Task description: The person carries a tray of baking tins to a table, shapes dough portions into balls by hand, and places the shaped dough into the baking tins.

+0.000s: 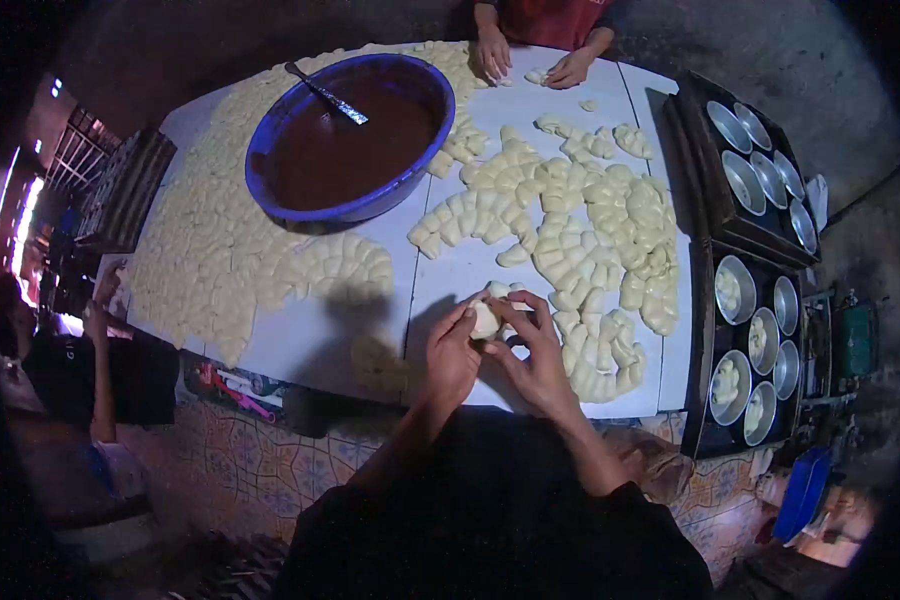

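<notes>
Between my hands, just above the near edge of the white table (450, 272), is a small pale piece of dough (486, 320). My left hand (453, 352) grips it from the left with thumb and fingers. From the right, my right hand (532, 350) has its curled fingers on the same piece. Just beyond my fingers lies another bit of dough (505, 290). Many dough pieces (575, 255) lie pressed together in curved rows to the right. At the back left stands a big blue basin (360, 208) of brown filling, with a spatula (330, 96) resting in it.
Flattened dough pieces (200, 250) cover the table's left side. Dark trays on the right hold round metal tins (743, 182), and several nearer tins (730, 388) contain dough. Across the table, a co-worker's hands (568, 70) handle dough. Another person's arm (102, 370) shows at left.
</notes>
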Tool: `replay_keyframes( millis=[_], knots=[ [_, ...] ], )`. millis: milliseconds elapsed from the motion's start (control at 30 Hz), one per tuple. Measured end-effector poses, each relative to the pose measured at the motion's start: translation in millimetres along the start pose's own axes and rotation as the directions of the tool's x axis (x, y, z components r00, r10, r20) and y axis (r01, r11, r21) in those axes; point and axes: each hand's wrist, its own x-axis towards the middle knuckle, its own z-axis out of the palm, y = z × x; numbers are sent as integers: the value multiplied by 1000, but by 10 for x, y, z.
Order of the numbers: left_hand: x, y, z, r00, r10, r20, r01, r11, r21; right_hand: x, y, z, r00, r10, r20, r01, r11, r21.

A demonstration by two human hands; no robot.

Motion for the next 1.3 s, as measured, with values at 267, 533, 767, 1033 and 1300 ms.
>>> replay_keyframes(
  millis=[267, 533, 767, 1033, 1300],
  knots=[
    [-99, -3, 43, 948, 261, 182, -317, 825, 467, 98, 241, -70, 978, -24, -209, 60, 985, 165],
    [-80, -59, -26, 900, 430, -76, -305, 743, 596, 355, 298, 41, 998, -35, -43, 42, 982, 184],
    [165, 229, 95, 990, -126, 69, 143, 913, -382, 720, 298, 154, 973, -169, 155, 123, 955, 269],
    [1995, 1660, -99, 936, 352, 5, -260, 683, 682, 869, 660, 189, 969, -63, 238, -44, 907, 420],
    [2473, 1652, -368, 926, 318, -203, 261, -151, 953, 731, 977, 214, 981, 115, 156, -183, 815, 550]
  ],
)
